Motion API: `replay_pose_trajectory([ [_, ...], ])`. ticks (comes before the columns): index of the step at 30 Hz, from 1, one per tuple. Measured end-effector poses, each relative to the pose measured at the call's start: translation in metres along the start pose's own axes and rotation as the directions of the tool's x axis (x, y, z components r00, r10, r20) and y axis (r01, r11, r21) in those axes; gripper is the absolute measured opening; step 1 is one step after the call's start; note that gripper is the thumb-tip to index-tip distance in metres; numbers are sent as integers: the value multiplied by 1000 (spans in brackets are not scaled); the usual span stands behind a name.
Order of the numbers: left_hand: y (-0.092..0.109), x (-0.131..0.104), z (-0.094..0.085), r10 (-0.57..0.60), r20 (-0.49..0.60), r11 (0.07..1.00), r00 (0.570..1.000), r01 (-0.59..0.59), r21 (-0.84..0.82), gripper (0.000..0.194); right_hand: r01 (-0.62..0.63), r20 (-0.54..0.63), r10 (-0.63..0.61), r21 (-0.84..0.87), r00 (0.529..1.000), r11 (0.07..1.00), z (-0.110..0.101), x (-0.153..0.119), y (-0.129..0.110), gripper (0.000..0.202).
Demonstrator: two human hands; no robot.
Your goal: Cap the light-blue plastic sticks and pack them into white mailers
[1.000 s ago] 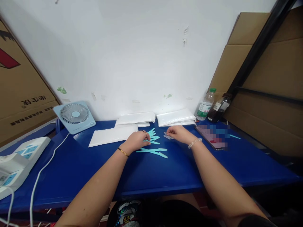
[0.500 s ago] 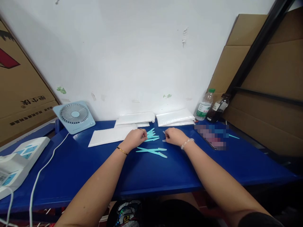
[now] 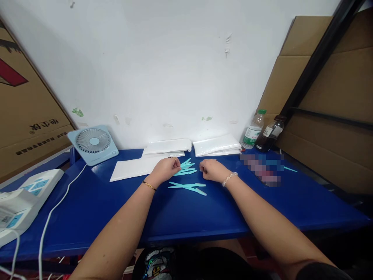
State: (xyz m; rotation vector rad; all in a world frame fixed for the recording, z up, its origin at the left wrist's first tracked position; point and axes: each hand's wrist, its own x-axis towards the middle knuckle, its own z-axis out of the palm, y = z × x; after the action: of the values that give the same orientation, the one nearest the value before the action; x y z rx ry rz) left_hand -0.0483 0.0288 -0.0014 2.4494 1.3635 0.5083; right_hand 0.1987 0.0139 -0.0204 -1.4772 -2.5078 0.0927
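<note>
Several light teal plastic sticks, shaped like small razors, lie in a fanned pile (image 3: 186,167) between my hands. Two more crossed teal sticks (image 3: 189,186) rest on the blue table in front of it. My left hand (image 3: 166,168) is closed at the left edge of the pile, fingertips pinched; what they hold, if anything, is too small to make out. My right hand (image 3: 214,170) is curled closed just right of the pile, its fingertips turned down, and its contents are hidden.
White packets (image 3: 217,145) lie along the wall, with another white packet (image 3: 132,169) beside my left hand. A blue fan (image 3: 93,144) and a white power strip (image 3: 37,190) stand left. Two bottles (image 3: 253,130) and a blurred phone are at right.
My right hand has shifted slightly left, and the clear tips that showed beside its fingers are now mostly hidden. My left hand is nearly unchanged. The view has moved slightly.
</note>
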Motion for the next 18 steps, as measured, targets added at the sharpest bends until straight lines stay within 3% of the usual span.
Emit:
replay_pose_trajectory([
  [3,0,0,0,4,4,1000,1000,-4,-2,16,10,-39,-2,194,999,981,3,1,7,16],
  [9,0,-1,0,10,1,1000,1000,-10,-3,14,64,-183,48,557,982,828,-2,-2,8,20],
  [18,0,0,0,23,12,1000,1000,-23,9,14,87,-216,61,614,974,784,-2,-1,-3,14],
])
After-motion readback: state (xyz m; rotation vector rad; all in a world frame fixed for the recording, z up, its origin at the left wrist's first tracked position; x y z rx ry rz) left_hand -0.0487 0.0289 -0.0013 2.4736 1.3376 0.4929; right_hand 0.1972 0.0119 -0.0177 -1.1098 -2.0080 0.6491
